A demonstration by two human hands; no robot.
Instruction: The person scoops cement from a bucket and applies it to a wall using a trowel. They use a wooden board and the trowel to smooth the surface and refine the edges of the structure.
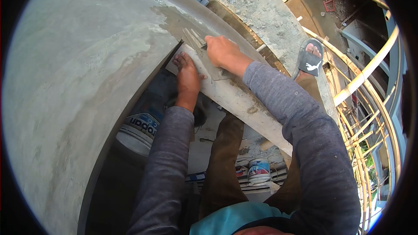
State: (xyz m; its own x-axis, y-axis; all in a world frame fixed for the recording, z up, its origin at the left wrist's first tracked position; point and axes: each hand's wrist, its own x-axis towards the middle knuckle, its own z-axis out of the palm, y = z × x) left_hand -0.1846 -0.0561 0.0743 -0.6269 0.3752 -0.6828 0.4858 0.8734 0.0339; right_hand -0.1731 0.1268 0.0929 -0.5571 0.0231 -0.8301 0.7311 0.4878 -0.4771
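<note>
A long pale board (pixel 244 104) runs diagonally along the edge of the concrete, dusted and smeared with grey cement. My left hand (pixel 188 76) holds its upper end, fingers bent over the face and thumb apart on the right. Just right of it, my right hand (pixel 225 55) is closed around what looks like the handle of a trowel (pixel 222 75); its flat grey blade shows partly below the fist, and the grip itself is hidden. Wet, darker mortar (pixel 178 24) lies on the curved edge beyond both hands.
A smooth concrete slab (pixel 87 52) fills the left. Below sit a large paint bucket (pixel 137 132) and a smaller one (pixel 259 172). My sandalled foot (pixel 310 58) stands on a rough ledge (pixel 261 13); bamboo scaffolding (pixel 370 78) and a drop lie to the right.
</note>
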